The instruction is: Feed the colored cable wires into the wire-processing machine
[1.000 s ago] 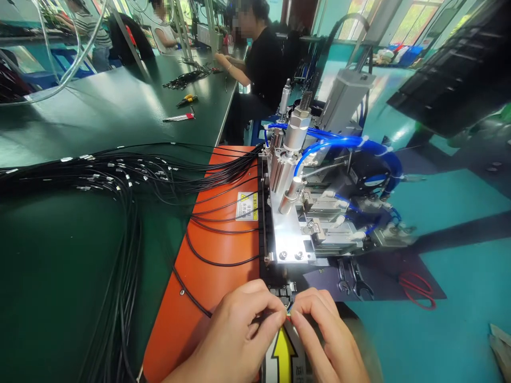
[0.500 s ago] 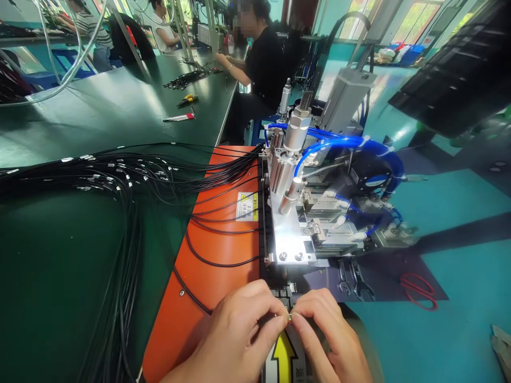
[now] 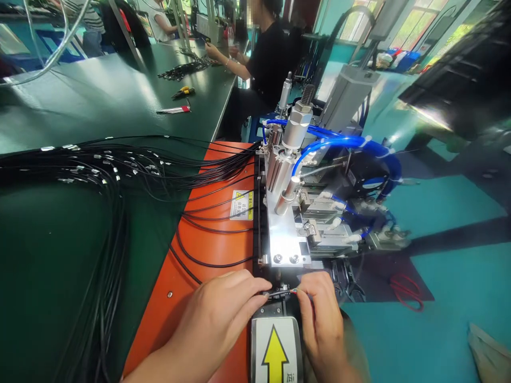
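My left hand pinches a black cable near its end, just in front of the machine. My right hand is closed on the cable's thin wire ends, where a bit of red shows. The stretch between my fingers lies level over a small dark fixture. Below it is a plate with a yellow arrow. Other black cables run from the machine across the orange panel.
A thick bundle of black cables with white tags lies on the green table. Pliers and a red-and-white tool lie farther back. Wrenches and red scissors are at right. A co-worker sits beyond.
My hands have moved apart and slightly forward, from fingertips meeting over the arrow plate to holding the cable stretched at the fixture. The co-worker's arms have shifted.
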`<state>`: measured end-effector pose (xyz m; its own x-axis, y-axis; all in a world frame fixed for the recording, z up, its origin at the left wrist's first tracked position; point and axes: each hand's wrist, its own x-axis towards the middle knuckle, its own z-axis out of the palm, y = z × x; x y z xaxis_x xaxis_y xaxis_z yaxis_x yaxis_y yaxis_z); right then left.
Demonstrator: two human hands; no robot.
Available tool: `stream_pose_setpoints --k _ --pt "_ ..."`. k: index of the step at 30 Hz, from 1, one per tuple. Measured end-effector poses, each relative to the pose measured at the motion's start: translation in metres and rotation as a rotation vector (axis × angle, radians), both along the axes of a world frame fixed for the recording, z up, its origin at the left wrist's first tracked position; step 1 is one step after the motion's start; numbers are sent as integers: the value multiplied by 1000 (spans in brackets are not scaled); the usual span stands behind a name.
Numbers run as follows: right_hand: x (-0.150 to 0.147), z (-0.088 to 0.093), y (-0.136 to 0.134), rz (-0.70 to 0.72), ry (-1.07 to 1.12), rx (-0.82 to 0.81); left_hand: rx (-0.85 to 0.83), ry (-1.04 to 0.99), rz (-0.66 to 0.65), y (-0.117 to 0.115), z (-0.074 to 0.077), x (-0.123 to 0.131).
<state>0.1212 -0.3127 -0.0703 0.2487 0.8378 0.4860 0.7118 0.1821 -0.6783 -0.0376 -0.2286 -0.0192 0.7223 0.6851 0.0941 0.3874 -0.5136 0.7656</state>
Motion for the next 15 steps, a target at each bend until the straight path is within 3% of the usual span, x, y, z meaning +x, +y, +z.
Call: stream_pose_setpoints --k 7,11,15 --pt "1 -19 3 -45 -109 40 227 185 -128 8 -5 -4" --pt "4 -19 2 -23 -145 14 455 241 -225 9 -9 -1" --pt "4 -14 1 -6 -44 -63 673 292 -304 10 -12 3"
